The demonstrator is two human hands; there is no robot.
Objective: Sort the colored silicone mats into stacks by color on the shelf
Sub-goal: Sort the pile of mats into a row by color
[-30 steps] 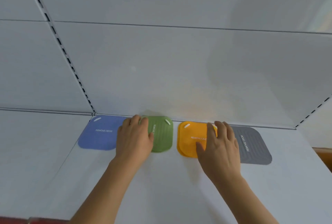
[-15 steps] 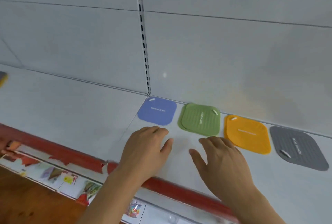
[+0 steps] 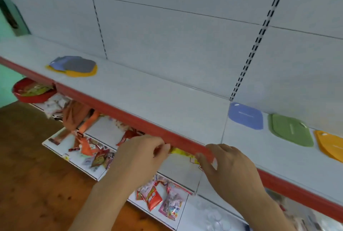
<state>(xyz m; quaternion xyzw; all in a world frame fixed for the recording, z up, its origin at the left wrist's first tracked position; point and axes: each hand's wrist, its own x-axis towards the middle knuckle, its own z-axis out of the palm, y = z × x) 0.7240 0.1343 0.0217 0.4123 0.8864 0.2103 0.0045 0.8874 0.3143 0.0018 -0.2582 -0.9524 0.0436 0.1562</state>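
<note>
White shelf (image 3: pixel 148 99) with a red front edge (image 3: pixel 115 107) runs across a white back wall with dotted slot strips (image 3: pixel 259 34). At the right end, three mats lie flat in a row near the wall: a blue mat (image 3: pixel 246 115), then a green stack (image 3: pixel 290 130), then an orange mat (image 3: pixel 330 145) that is cut off by the side of the view. Each one sits apart from the next. Far away at the left end lies a mixed pile (image 3: pixel 73 66), with a gray mat on top of blue and yellow ones.

Both hands are low, in front of the red edge, well apart from all the mats. Left hand (image 3: pixel 140 158) has its fingers loosely bent and holds nothing. Right hand (image 3: pixel 230 167) has loose, slightly spread fingers, also holding nothing.

Under the shelf is a lower shelf (image 3: pixel 104 132) with snack packets (image 3: pixel 154 196) and a red bowl (image 3: pixel 33 90). The floor (image 3: pixel 31 175) is brown wood.
</note>
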